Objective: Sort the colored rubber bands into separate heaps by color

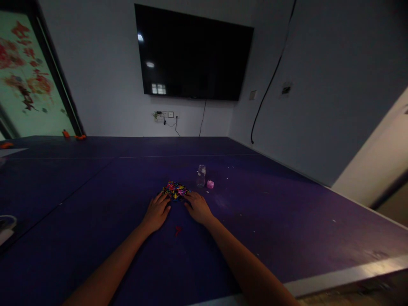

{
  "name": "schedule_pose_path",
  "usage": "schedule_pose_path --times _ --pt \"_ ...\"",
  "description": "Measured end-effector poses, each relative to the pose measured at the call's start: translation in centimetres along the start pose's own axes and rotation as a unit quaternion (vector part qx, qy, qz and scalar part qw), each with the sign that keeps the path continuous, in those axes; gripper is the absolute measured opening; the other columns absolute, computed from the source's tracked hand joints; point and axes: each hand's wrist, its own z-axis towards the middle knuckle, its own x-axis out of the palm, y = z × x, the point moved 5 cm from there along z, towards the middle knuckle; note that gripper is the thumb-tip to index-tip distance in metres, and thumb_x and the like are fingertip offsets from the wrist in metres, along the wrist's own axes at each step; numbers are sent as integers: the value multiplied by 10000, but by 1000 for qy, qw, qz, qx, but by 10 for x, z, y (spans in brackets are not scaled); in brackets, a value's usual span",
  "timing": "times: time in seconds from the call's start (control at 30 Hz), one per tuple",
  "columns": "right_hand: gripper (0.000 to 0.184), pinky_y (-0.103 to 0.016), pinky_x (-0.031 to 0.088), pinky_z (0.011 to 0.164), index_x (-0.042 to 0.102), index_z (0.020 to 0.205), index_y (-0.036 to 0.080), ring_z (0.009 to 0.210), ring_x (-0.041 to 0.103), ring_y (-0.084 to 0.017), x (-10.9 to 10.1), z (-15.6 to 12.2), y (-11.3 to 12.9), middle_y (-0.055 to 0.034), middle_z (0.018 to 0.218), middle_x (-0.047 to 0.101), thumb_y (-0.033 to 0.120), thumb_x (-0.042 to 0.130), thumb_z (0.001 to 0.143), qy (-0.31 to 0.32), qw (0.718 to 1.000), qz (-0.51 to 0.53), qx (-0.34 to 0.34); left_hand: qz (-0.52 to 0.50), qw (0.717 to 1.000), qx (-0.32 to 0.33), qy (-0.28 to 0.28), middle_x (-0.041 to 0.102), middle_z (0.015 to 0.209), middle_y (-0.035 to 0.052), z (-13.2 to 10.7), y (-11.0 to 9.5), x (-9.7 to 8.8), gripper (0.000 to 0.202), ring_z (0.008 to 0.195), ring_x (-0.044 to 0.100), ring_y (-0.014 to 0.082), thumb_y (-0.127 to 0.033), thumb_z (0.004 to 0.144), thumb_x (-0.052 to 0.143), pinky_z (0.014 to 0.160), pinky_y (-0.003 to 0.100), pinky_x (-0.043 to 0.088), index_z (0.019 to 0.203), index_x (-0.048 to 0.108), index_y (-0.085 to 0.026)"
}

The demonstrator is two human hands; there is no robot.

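A small heap of multicoloured pieces (176,189), which look like little elastic bands, lies on the blue-purple table (127,246). My left hand (157,212) rests at its left edge, fingers spread and fingertips touching the heap. On the other side, my right hand (198,207) lies with its fingers stretched out against the right edge. Neither hand grips anything. Between my wrists sits a small red cluster (177,230), apart from the heap. Just beyond my right hand stands a clear bottle (201,176), upright and uncapped, with a pink cap (210,184) beside it.
White specks dot the table to the right. Orange objects (65,133) sit at the far left edge, and a partly visible white-rimmed item (7,223) lies at the near left. A dark television (194,55) hangs on the wall, with a cable (270,80) dangling to its right.
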Motion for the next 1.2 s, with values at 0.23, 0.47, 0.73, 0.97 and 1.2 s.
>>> schedule_pose_path --times 0.23,0.47,0.73,0.97,1.2 --pt "411 -402 327 1020 525 1290 228 1256 411 -244 -1 -1 2 -76 1339 507 246 476 882 -2 1000 1 -9 19 1000 -12 7 459 1402 123 1 -1 0 401 1355 297 289 -295 913 384 1082 503 280 1248 542 -143" --pt "413 -398 339 1012 528 1287 212 1238 430 -241 -1 -1 2 -86 1333 509 241 493 876 -6 1000 0 -13 20 1000 -5 16 439 1420 114 0 -2 -2 428 1370 263 290 -300 914 369 1084 518 264 1290 509 -151" --pt "401 -392 347 1008 534 1278 219 1236 432 -238 -1 -1 1 -77 1338 501 244 487 880 -6 1000 -4 -17 12 999 -6 32 452 1411 113 0 -2 0 446 1374 250 291 -313 923 339 1082 541 247 1317 481 -159" --pt "400 -390 354 1003 535 1277 228 1233 439 -240 -1 0 1 -79 1334 505 251 489 880 -1 1000 -4 -10 -3 1000 8 13 466 1402 97 2 1 1 432 1364 276 283 -315 921 358 1082 522 265 1307 496 -177" --pt "397 -397 353 1001 537 1275 235 1232 443 -241 -2 -1 3 -76 1329 514 244 482 882 -2 1000 4 -13 -55 997 28 -44 526 1350 53 3 1 -7 393 1315 368 242 -259 909 392 1073 477 313 1273 538 -227"
